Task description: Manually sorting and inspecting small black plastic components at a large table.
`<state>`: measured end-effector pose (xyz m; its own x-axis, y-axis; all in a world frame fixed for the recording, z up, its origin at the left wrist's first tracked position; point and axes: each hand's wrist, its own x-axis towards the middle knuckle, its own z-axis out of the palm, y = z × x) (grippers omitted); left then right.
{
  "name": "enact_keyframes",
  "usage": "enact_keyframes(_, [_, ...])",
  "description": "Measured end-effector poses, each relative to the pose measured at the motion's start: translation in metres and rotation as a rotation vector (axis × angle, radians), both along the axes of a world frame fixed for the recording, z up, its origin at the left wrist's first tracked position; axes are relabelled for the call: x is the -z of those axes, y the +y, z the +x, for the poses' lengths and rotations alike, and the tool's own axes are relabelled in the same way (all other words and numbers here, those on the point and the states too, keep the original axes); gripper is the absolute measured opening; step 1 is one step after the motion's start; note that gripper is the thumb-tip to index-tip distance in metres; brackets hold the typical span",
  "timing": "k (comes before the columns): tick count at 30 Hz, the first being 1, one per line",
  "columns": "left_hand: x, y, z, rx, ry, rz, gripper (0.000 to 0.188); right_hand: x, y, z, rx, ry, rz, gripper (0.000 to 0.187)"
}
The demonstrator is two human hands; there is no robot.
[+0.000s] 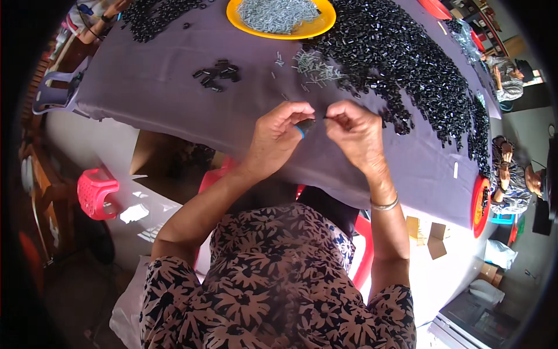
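My left hand (pixel 270 139) is raised over the near edge of the cloth-covered table, its fingers curled toward the thumb. A dark cover with a blue rim (pixel 304 125) sits on that thumb; anything pinched there is hidden. Close by on the right, my right hand (pixel 357 134) has thumb and forefinger pressed together, with a tiny dark bit at their tips too small to name. Beyond the hands lies a loose little heap of thin silvery pins (pixel 317 68). A great spread of small black plastic pieces (pixel 401 58) covers the table's right side.
A yellow plate (pixel 325 24) full of silvery pins stands at the far middle. Small black pieces (pixel 218 74) lie in a group on the purple cloth (pixel 139 87). A red-rimmed basin (pixel 478 218) is at the right edge. Other people sit around the table. A pink stool (pixel 96 192) stands left.
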<state>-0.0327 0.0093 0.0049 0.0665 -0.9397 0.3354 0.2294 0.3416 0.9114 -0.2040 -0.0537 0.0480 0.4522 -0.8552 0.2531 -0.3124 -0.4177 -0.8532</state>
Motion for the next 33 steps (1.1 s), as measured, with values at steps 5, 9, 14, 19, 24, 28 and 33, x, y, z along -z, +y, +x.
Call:
enact_keyframes(5, [-0.006, -0.004, 0.008, 0.057, 0.059, 0.112, 0.036, -0.004, 0.011, 0.013, -0.030, -0.001, -0.149, 0.016])
enact_keyframes(9, [-0.002, -0.005, 0.011, 0.084, 0.119, 0.115, 0.035, -0.001, 0.019, 0.017, 0.018, 0.010, -0.249, 0.019])
enact_keyframes(14, [-0.007, -0.003, 0.010, 0.047, 0.008, 0.098, 0.035, -0.009, 0.024, 0.017, -0.007, 0.081, -0.322, 0.022])
enact_keyframes(19, [0.000, -0.006, 0.016, 0.196, 0.135, 0.124, 0.036, -0.015, 0.028, 0.013, -0.057, 0.016, -0.175, 0.028])
enact_keyframes(24, [-0.007, -0.005, 0.014, 0.289, 0.230, 0.160, 0.037, -0.011, 0.029, 0.013, -0.105, -0.250, -0.155, 0.028])
enact_keyframes(28, [-0.015, -0.003, 0.016, 0.375, 0.323, 0.249, 0.036, -0.014, 0.028, 0.008, -0.191, -0.231, -0.158, 0.022])
enact_keyframes(33, [-0.023, -0.002, 0.020, 0.419, 0.197, 0.213, 0.034, -0.014, 0.025, 0.002, -0.217, -0.219, -0.108, 0.028])
